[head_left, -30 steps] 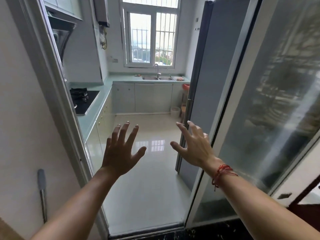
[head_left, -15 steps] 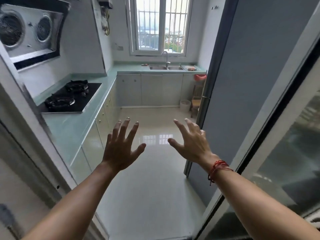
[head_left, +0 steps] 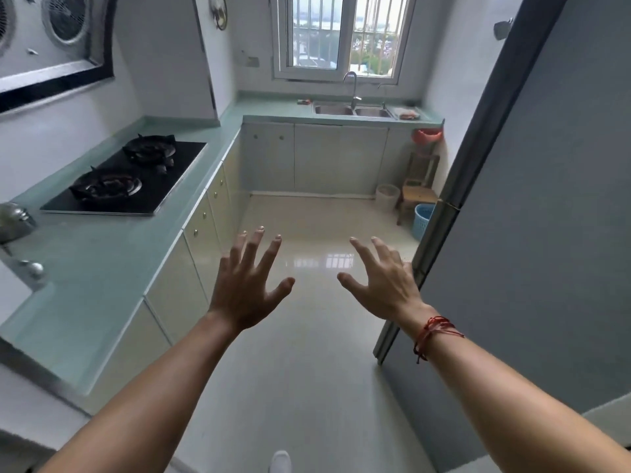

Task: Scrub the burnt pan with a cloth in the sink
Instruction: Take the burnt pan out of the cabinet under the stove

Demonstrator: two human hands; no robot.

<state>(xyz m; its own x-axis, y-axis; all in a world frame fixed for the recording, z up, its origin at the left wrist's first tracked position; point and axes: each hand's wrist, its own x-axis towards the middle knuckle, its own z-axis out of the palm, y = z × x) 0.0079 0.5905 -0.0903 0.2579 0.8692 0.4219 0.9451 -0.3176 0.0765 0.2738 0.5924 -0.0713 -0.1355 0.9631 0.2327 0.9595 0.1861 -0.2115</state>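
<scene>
A steel double sink with a tall tap sits in the far counter under the window. Something reddish lies on its right drainer, too small to identify. No pan or cloth is visible from here. My left hand and my right hand are stretched out in front of me over the floor, fingers spread, holding nothing. A red string bracelet circles my right wrist.
A green counter runs along the left with a black two-burner gas hob. A grey fridge side walls the right. A white bin, wooden stool and blue basket stand at the far right floor.
I have moved through the doorway into the kitchen; the sliding door frame has left the view and the hob and counter are closer. Both hands stay spread and empty.
</scene>
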